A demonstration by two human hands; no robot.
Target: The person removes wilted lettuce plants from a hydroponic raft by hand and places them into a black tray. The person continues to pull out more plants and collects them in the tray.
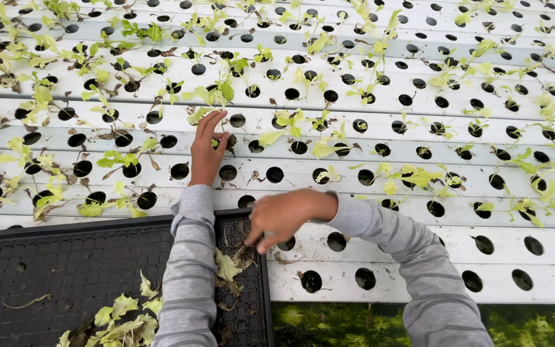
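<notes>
partly cleared: left hand [208,149] pinching a seedling [221,142] at a hole, right hand [285,217] closed on scraps over black tray [65,257]; many plants left in white channels [354,257].

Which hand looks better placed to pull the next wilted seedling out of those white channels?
The left hand, probably: its fingers already rest at a hole in the white channels among seedlings, while the right hand hangs over the black tray edge beside discarded leaves.

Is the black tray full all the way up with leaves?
No, the black tray shows mostly bare mesh, with only small piles of leaves near its lower edge and right side.
</notes>
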